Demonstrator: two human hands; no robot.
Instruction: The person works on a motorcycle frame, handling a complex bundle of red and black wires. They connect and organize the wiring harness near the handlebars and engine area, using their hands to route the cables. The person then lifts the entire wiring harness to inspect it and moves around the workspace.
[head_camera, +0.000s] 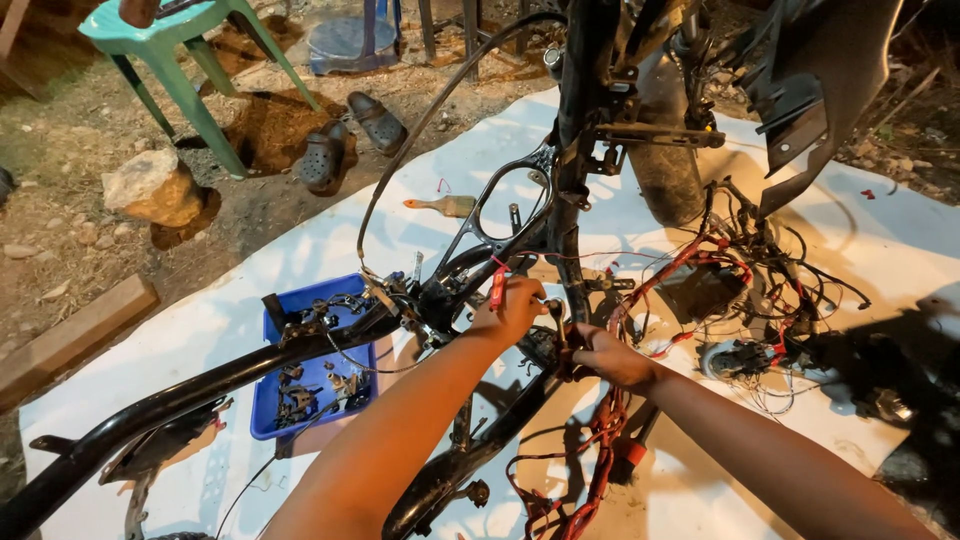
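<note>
Stripped black motorcycle frame (200, 385) lies on a white sheet (880, 250) — bodywork off, red-and-black wiring harness (700, 265) pulled loose but part of it remains tangled on the frame, so teardown looks well along, not finished. Blue tray (272, 330) holds removed small parts. Left hand (515, 308) clenched around a red-handled tool (497, 288); right hand (610, 355) grips harness wires at the frame tube. No packages, labels or signs visible.
</note>
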